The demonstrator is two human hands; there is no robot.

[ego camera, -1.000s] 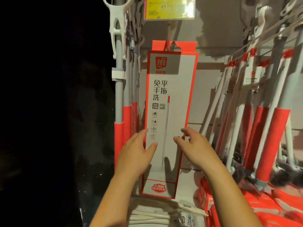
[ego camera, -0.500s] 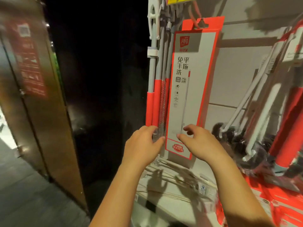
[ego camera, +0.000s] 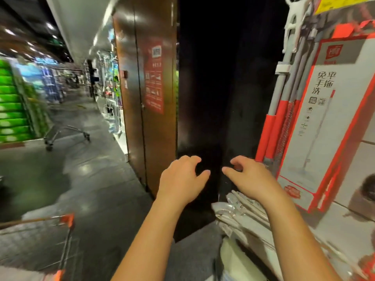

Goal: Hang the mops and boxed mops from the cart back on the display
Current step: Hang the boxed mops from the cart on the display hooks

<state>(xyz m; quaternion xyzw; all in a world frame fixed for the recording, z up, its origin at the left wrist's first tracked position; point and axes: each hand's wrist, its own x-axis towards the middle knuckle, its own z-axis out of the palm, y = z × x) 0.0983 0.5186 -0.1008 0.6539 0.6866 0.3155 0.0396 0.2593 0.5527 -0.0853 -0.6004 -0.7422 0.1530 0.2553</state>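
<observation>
Withdrawn from the boxed mop (ego camera: 328, 122), which hangs upright at 3 o'clock, our left hand (ego camera: 182, 179) and right hand (ego camera: 249, 177) hover empty, fingers loosely curled and apart; we judge the cart (ego camera: 68, 219), at 8 o'clock, nearer the left.

Boxed mop (ego camera: 328, 126) on the right: large grey characters on its white face read 免手洗 down one column, 平拖 in the column beside it. The red logo patch (ego camera: 333, 52) above them is too blurred to read. So is the red badge (ego camera: 292, 190) near the box's bottom corner. No figures are legible on the yellow price tag (ego camera: 343, 3), top right. The red poster (ego camera: 154, 78) on the brown panel (ego camera: 160, 149) shows a QR code; its lines are unreadable.
</observation>
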